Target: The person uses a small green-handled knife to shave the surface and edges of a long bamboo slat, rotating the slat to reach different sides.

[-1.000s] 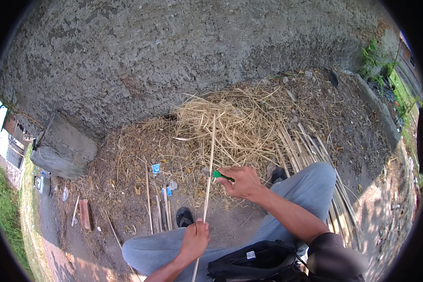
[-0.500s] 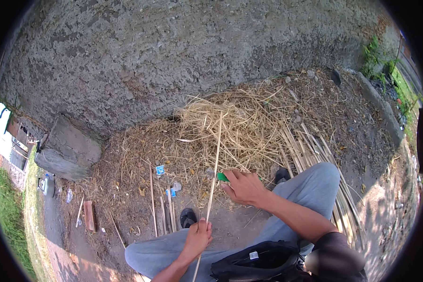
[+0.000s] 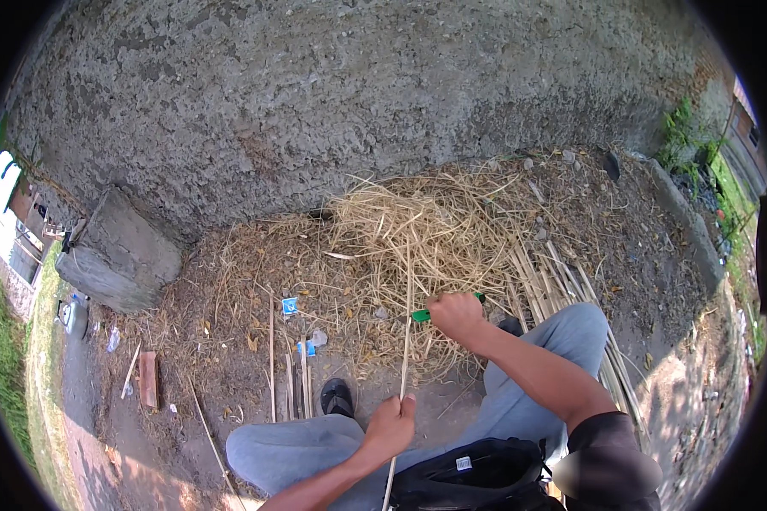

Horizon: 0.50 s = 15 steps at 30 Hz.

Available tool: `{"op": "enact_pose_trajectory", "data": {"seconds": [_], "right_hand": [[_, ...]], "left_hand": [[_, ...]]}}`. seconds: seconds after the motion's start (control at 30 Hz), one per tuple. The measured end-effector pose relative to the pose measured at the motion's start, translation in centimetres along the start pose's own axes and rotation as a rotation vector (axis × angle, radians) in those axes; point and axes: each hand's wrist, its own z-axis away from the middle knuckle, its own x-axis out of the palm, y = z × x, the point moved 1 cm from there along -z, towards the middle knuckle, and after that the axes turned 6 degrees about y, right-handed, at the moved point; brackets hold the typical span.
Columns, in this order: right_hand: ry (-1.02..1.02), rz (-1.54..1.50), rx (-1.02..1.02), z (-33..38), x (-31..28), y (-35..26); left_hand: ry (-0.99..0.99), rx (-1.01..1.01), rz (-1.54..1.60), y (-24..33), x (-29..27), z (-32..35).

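Observation:
My left hand is closed round a long, thin bamboo strip. The strip slants up from the bottom edge between my knees toward the shavings. My right hand grips a slim green tool. Its left end meets the strip's side above my left hand, and its other end sticks out past my fist. No blade can be made out. Just beyond lies a heap of pale curled shavings, behind the strip's far end.
Split bamboo lengths lie by my right knee, with several shorter strips near my left shoe. A rough wall rises behind the heap. At left stand a concrete block and a reddish brick. A black bag rests on my lap.
Both hands and the bamboo strip have shifted to the right, and the strip stands more upright. My right fist has turned, showing the green tool at both sides of it.

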Motion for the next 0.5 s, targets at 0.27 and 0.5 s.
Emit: {"op": "enact_pose_trajectory", "data": {"seconds": [0.27, 0.5], "right_hand": [[-0.043, 0.102, 0.184, -3.0, -0.4, 6.6], [-0.081, 0.214, 0.280, -4.7, 1.8, 12.5]], "left_hand": [[-0.077, 0.027, -0.057, 2.0, -0.3, 3.4], [-0.133, 0.069, -0.142, 1.4, -1.0, 4.3]]}}
